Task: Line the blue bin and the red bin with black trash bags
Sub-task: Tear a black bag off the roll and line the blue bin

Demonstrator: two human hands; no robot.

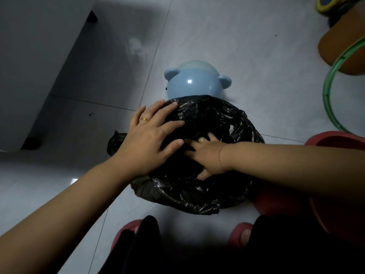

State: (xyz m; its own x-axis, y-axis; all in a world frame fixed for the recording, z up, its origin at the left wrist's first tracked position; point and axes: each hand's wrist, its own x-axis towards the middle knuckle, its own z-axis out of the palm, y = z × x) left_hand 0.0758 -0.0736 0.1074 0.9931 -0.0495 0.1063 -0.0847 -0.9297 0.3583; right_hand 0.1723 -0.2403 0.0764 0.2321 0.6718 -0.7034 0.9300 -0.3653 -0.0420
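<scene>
A black trash bag (213, 119) is draped over the mouth of the blue bin, whose bear-eared lid (193, 82) stands raised behind it; the bin body is hidden under the bag. My left hand (150, 139) lies flat with spread fingers on the bag's left rim. Lower down, my right hand (207, 157) reaches inside the bag with fingers spread, pressing the plastic down. The red bin (335, 139) stands at the right, partly behind my right forearm. A second bunched black bag (115, 142) lies on the floor to the left.
White tiled floor all around. A white cabinet on black feet (31, 143) stands at the left. A green hoop (331, 91) and a brown object (343, 46) sit at the upper right. My feet in pink slippers (242, 234) are at the bottom.
</scene>
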